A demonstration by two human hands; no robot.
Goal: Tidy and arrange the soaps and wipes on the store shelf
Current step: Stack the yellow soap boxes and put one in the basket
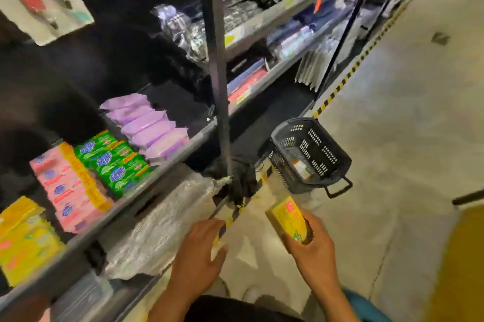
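Head cam: my read of the scene. Right hand [311, 251] grasps a yellow soap box [288, 219], fingers curled round its near end, box tilted, held above the floor [392, 138] to the right of the shelf [157, 177]. Left hand [199, 251] is just left of it, fingers bent over the striped floor tape [237, 213]. I see a sliver of yellow under them but can't tell if it holds anything.

On the shelf, near-left to far-right:
- yellow soap packs [23, 238]
- pink soap packs [70, 190]
- green soap packs [115, 162], just beside the pink
- purple wipes packs [152, 127], in a row

Crumpled clear plastic [162, 217] lies on the lower shelf [86, 303]. A black shopping basket [309, 154] stands on the floor beyond the right hand, with a small item inside too blurred to name.
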